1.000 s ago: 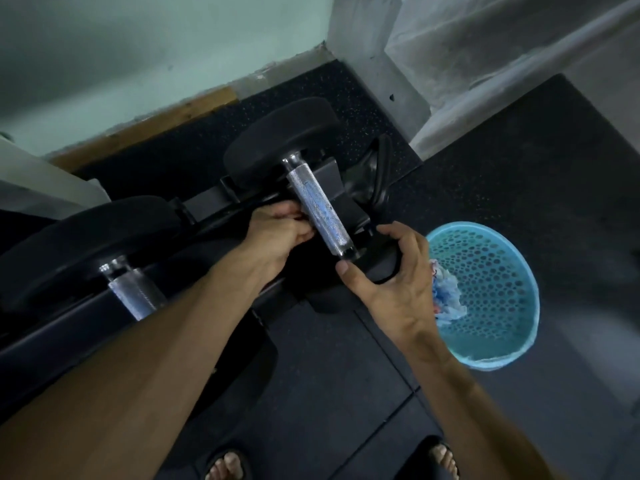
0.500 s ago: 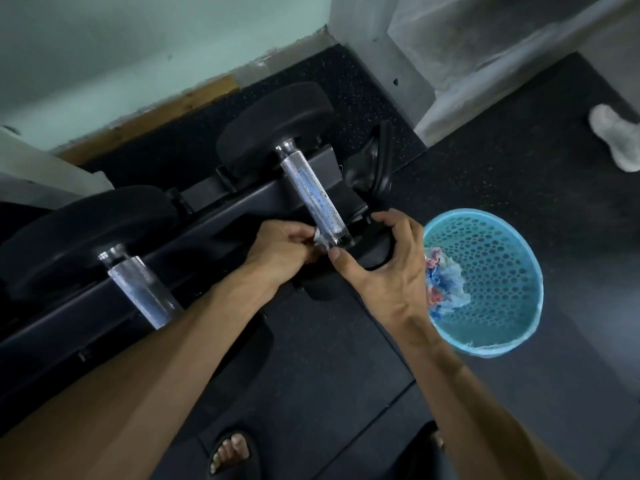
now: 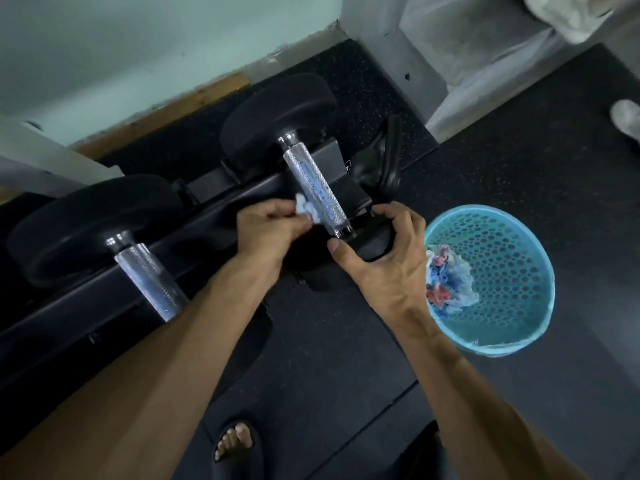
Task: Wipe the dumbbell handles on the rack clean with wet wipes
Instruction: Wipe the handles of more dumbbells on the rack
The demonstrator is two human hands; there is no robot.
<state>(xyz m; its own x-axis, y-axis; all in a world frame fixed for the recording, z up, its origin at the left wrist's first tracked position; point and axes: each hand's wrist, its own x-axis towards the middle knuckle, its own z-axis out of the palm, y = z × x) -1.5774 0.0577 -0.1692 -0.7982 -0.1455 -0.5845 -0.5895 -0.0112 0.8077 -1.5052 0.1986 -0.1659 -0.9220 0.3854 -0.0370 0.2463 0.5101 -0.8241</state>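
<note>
Wet wipe (image 3: pixel 305 210) bunched in left hand (image 3: pixel 268 230), fingers pinched shut on it, pressed against left side of knurled dumbbell handle (image 3: pixel 317 190) on the black rack (image 3: pixel 214 202). Right hand (image 3: pixel 384 258) wraps the near dumbbell head below the handle's end, thumb just under it. Second dumbbell handle (image 3: pixel 149 280) sits further left, untouched. Blue basket (image 3: pixel 512 237) on floor right of the hand, crumpled wipes inside

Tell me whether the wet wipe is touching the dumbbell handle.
Touching. The head view shows the wet wipe, pinched in the left hand, pressed against the side of the dumbbell handle with no gap.
</note>
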